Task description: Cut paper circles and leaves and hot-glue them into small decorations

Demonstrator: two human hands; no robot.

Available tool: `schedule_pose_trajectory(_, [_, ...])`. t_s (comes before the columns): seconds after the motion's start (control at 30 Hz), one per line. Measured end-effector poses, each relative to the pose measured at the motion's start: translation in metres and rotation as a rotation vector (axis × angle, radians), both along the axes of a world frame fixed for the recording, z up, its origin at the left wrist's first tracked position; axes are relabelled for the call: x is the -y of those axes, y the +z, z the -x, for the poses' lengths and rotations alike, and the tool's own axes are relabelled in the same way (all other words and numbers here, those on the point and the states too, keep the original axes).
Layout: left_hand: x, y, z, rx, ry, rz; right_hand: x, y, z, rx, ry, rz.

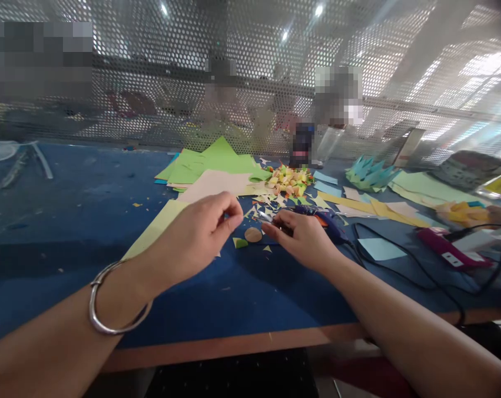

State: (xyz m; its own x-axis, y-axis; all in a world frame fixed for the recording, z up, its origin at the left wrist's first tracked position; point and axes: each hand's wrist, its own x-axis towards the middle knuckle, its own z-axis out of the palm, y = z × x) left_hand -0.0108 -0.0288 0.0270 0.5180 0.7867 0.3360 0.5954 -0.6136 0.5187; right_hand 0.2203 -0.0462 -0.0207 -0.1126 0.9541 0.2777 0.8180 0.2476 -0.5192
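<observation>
Hands apart: left hand (200, 232) pinches, seemingly, a blurred paper scrap (249, 212); right hand (302, 235) grips a silver-tipped tool (265, 216), whose slip could nick the left.

Overall light moderate, hazy. Strongest glare upper right, washing out the perforated panel (250, 105); small lamps (285, 36) overhead clip to white. Soft shadow falls on the blue tabletop (217, 315) below the right hand (304, 237). Silver bracelet (93, 309) shows highlights. Slight blur throughout, worse toward left edge. Forearms stretch toward lower corners. Mosaic blocks obscure patches beyond the panel.
</observation>
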Motion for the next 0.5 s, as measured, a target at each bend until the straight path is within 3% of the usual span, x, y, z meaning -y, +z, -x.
schedule_pose_trajectory(0.3, [-0.015, -0.014, -0.005, 0.726, 0.012, 0.474, 0.002, 0.0, 0.001, 0.431, -0.124, 0.132])
schedule_pose_trajectory(0.5, [-0.014, -0.021, -0.009, 0.908, -0.017, 0.693, 0.008, 0.001, 0.006, 0.553, -0.196, 0.093])
